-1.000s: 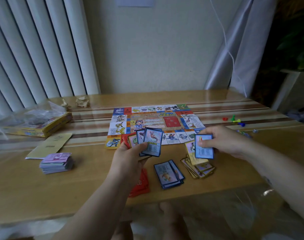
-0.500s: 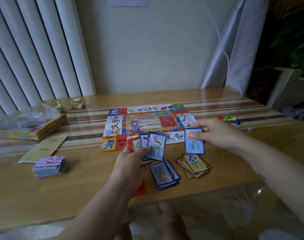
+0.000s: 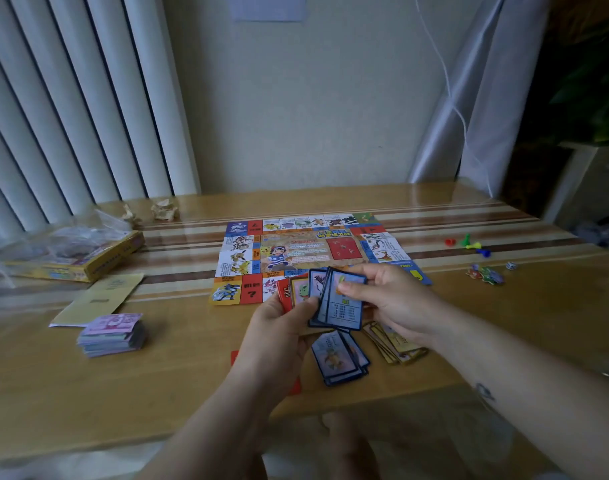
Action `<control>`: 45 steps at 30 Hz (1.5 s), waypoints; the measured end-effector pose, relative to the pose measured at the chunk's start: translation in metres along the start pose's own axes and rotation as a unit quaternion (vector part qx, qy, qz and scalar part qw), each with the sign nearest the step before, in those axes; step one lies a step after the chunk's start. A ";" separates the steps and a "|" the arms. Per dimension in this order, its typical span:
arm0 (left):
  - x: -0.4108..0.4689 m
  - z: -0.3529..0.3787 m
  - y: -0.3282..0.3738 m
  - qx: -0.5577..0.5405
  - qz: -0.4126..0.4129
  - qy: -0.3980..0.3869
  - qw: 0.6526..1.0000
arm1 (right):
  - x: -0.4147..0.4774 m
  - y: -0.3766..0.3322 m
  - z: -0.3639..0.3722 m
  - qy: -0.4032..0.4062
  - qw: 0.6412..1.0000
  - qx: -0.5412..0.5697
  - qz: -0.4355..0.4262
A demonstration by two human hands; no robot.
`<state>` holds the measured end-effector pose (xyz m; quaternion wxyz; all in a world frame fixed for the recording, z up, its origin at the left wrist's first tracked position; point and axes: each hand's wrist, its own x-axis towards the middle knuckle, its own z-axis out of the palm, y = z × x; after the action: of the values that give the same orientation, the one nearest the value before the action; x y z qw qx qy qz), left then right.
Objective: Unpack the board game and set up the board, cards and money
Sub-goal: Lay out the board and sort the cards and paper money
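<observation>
Cards (image 3: 342, 306) are fanning out of the left hand (image 3: 278, 327), which is gripping them above the counter's (image 3: 157, 393) near edge, while the right hand (image 3: 389, 296) is pinching the front blue-bordered card of that fan between thumb and fingers. Behind both hands the board (image 3: 296, 251) is lying unfolded at the counter's middle. A blue-bordered pile (image 3: 341, 362) and a yellow-bordered pile (image 3: 396, 348) are sitting side by side beneath the hands, and the money stack (image 3: 112, 336) is resting toward the left edge, near the yellow box (image 3: 78, 261).
</observation>
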<state>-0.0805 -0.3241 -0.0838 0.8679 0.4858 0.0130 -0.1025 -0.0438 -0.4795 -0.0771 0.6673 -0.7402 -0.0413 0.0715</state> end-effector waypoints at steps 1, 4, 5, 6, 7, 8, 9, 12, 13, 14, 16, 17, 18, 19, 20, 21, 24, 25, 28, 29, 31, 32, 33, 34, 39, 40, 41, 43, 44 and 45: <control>0.000 -0.001 0.000 0.009 0.008 0.006 1.000 | 0.000 0.000 0.001 -0.005 1.000 0.031 0.002; 0.002 -0.003 0.000 0.026 0.018 0.040 0.999 | -0.002 0.001 0.003 -0.018 0.996 0.089 0.008; 0.003 -0.004 0.000 0.032 0.020 0.051 0.998 | -0.002 0.001 0.004 -0.021 0.995 0.097 0.011; 0.004 -0.004 0.000 0.036 0.020 0.058 0.997 | -0.002 0.001 0.005 -0.022 0.995 0.099 0.013; 0.005 -0.005 0.000 0.039 0.020 0.062 0.997 | -0.002 0.001 0.005 -0.021 0.995 0.097 0.013; 0.006 -0.004 0.000 0.041 0.019 0.066 0.997 | -0.001 0.002 0.006 -0.016 0.996 0.086 0.010; 0.006 -0.004 -0.001 0.039 0.016 0.071 0.997 | -0.001 0.002 0.007 -0.009 0.998 0.068 0.003; 0.006 -0.003 -0.001 -0.002 -0.010 0.062 0.998 | 0.001 0.002 0.007 0.004 0.999 0.032 -0.013; 0.005 -0.003 0.001 -0.023 -0.021 0.052 0.998 | 0.001 0.001 0.007 0.004 0.999 0.044 -0.011; 0.004 -0.003 0.002 -0.042 -0.029 0.043 0.998 | 0.001 0.001 0.006 0.003 0.998 0.063 -0.006; 0.003 -0.006 0.006 -0.074 -0.039 0.043 0.996 | 0.000 0.001 0.003 -0.001 0.995 0.100 0.004; 0.002 -0.008 0.008 -0.084 -0.040 0.054 0.994 | 0.000 0.001 0.002 -0.003 0.994 0.111 0.009; 0.003 -0.012 0.011 -0.091 -0.039 0.070 0.993 | 0.000 0.002 0.000 -0.004 0.993 0.113 0.011; 0.004 -0.016 0.013 -0.096 -0.037 0.086 0.991 | 0.000 0.001 -0.002 -0.007 0.994 0.107 0.014; 0.005 -0.019 0.016 -0.104 -0.036 0.100 0.989 | -0.002 -0.001 -0.004 -0.016 0.996 0.087 0.014; 0.007 -0.023 0.018 -0.109 -0.036 0.109 0.987 | -0.004 -0.003 -0.005 -0.028 0.998 0.046 0.014; 0.009 -0.028 0.025 -0.114 -0.054 0.123 0.984 | -0.012 -0.004 0.001 -0.055 0.976 -0.208 -0.008; 0.009 -0.028 0.026 -0.118 -0.064 0.120 0.984 | -0.014 -0.003 0.005 -0.059 0.960 -0.272 -0.018; 0.004 -0.024 0.029 -0.128 -0.081 0.096 0.984 | -0.015 0.009 0.019 -0.056 0.938 -0.340 -0.028; 0.003 -0.024 0.028 -0.125 -0.082 0.087 0.985 | -0.017 0.011 0.023 -0.046 0.929 -0.366 -0.033; 0.001 -0.026 0.026 -0.104 -0.078 0.063 0.990 | -0.020 0.015 0.026 -0.013 0.898 -0.436 -0.056; 0.000 -0.027 0.024 -0.093 -0.075 0.048 0.992 | -0.021 0.017 0.026 -0.003 0.879 -0.470 -0.080; -0.001 -0.028 0.023 -0.084 -0.073 0.034 0.993 | -0.022 0.017 0.026 0.001 0.856 -0.508 -0.099; -0.002 -0.028 0.022 -0.075 -0.072 0.022 0.994 | -0.021 0.020 0.026 0.006 0.834 -0.540 -0.110; -0.002 -0.027 0.013 -0.035 -0.067 -0.004 0.997 | -0.015 0.014 0.015 0.081 0.904 -0.391 -0.153; -0.002 -0.025 0.012 -0.031 -0.067 -0.009 0.997 | -0.016 0.008 0.015 0.077 0.936 -0.314 -0.140; -0.002 -0.022 0.010 -0.024 -0.068 -0.016 0.997 | -0.016 0.002 0.015 0.064 0.958 -0.251 -0.120; -0.002 -0.016 0.008 -0.007 -0.063 -0.029 0.998 | -0.015 -0.002 0.015 0.038 0.973 -0.208 -0.089; -0.001 -0.012 0.007 0.001 -0.061 -0.034 0.998 | -0.013 -0.002 0.015 0.030 0.973 -0.214 -0.083; 0.000 -0.009 0.005 0.006 -0.061 -0.034 0.998 | -0.013 -0.002 0.015 0.028 0.972 -0.219 -0.079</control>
<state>-0.0792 -0.3134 -0.0844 0.8570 0.4859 0.0125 -0.1714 -0.0590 -0.4667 -0.0760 0.4930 -0.8647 -0.0953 -0.0128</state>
